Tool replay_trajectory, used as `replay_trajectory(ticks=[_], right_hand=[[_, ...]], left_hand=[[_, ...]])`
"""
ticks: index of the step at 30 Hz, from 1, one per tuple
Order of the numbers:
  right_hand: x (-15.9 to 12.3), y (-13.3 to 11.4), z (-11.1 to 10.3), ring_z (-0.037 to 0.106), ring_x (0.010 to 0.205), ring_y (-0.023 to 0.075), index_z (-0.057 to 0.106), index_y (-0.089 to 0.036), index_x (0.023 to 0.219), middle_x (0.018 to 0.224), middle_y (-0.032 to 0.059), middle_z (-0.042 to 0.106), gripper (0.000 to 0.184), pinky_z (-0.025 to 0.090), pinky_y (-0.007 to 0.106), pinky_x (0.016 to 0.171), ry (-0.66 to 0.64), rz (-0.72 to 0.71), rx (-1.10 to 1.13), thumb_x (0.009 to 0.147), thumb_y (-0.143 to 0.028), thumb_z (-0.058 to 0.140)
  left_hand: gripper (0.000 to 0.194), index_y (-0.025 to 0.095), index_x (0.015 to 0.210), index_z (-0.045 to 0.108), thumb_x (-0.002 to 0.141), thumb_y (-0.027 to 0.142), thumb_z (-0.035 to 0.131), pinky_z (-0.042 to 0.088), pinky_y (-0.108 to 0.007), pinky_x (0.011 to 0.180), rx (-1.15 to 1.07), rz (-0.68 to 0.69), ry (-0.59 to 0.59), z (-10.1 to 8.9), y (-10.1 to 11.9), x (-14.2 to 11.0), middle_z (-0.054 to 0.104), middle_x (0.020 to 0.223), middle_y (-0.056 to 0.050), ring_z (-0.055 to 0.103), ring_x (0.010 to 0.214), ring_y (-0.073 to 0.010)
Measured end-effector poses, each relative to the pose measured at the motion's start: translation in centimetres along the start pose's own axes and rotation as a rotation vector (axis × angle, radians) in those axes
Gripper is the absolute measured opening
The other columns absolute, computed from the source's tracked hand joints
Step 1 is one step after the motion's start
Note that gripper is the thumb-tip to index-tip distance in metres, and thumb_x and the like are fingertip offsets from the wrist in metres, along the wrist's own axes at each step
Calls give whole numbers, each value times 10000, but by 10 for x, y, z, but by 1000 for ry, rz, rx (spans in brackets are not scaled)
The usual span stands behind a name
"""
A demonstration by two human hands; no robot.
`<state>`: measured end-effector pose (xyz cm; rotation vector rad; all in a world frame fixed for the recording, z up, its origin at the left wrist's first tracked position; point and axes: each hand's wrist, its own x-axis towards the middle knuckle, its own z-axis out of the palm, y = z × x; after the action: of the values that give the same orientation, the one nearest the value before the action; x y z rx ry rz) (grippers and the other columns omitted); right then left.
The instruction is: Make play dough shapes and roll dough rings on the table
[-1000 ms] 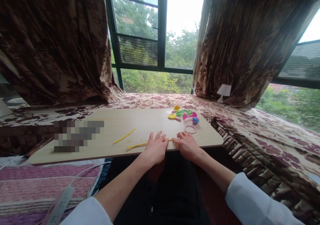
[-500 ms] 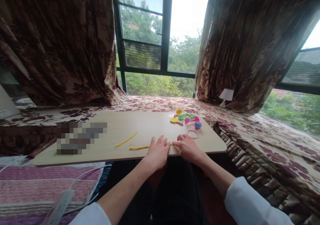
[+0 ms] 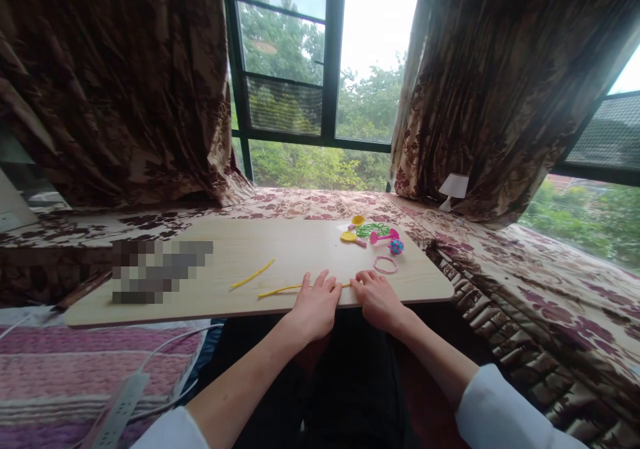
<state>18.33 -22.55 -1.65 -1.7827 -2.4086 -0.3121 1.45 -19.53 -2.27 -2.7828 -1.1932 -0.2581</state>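
A long yellow cord (image 3: 280, 291) lies along the near edge of a pale wooden tabletop (image 3: 200, 296). My left hand (image 3: 317, 307) rests flat across its middle, fingers spread, pressing it to the wood. Just to the right, my right hand (image 3: 377, 300) has its fingers curled down on the cord near its right end, whose tip is hidden. A short stretch of cord shows between the two hands. A shorter yellow cord (image 3: 253, 274) sits by itself to the left, untouched. Beyond my right hand is a pink ring-shaped band (image 3: 385, 264).
Yellow spoon-shaped pieces (image 3: 349, 236), a green tangled string (image 3: 373, 230), a magenta double-ended toy (image 3: 384, 236) and a blue-pink knobbly ball (image 3: 396, 246) lie at the back right. A blurred-out patch (image 3: 160, 272) covers the tabletop's left. A power strip (image 3: 120, 409) lies at lower left.
My right hand has shifted slightly right, away from my left, and more cord shows between them. The left part of the cord looks thinner and less doubled. The view has tilted a little.
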Motion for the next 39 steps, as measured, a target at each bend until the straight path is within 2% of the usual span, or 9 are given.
replay_trajectory(ticks=[7,15,21,27,33,36,39], right_hand=[[0,4,3,405,1017,206,506,-170,1092,1088,101,492,387,326,300,812,0,68,20,726,-77,425],[-14,3,-5,407,988,231,538,-186,1043,1024,108,513,295,329,328,763,1,-16,-53,777,-127,424],[-1,1,-10,416,970,227,571,-186,976,1018,116,514,243,338,332,766,-3,35,-82,833,-161,377],[-12,1,-10,410,983,231,559,-191,1007,1028,113,513,260,346,323,746,-21,1,-56,793,-132,424],[1,-2,-7,414,985,245,546,-182,1020,1037,132,504,258,340,364,790,-31,62,-70,839,-148,366],[7,-1,-5,430,967,237,533,-171,1029,1021,128,509,268,354,340,767,-35,57,-64,793,-122,415],[9,4,-3,449,944,212,524,-170,1028,1029,112,504,295,356,309,765,-38,42,-31,754,-102,439]], left_hand=[[519,178,1197,455,681,180,413,163,-584,991,-8,-14,-45,-3,-3,8,450,1286,-115,245,1269,-294],[537,194,1225,429,690,161,398,142,-559,1011,-2,14,-13,-1,0,-1,425,1313,-95,222,1284,-272],[499,187,1199,462,703,179,401,170,-563,999,19,-39,-53,-6,2,7,440,1300,-109,246,1273,-285],[555,209,1248,407,696,153,402,122,-544,1023,-7,8,-15,-2,0,-6,406,1333,-87,211,1292,-265],[545,229,1238,416,699,149,404,134,-577,1004,-96,-59,-103,-4,-3,8,398,1343,-95,233,1287,-274],[618,240,1317,299,712,135,369,230,-503,1007,-128,-82,-116,-4,-11,11,372,1371,-67,303,1261,-226],[608,172,1342,258,740,125,322,267,-389,1022,-153,-97,-111,-2,-22,13,348,1387,-79,321,1256,-177]])
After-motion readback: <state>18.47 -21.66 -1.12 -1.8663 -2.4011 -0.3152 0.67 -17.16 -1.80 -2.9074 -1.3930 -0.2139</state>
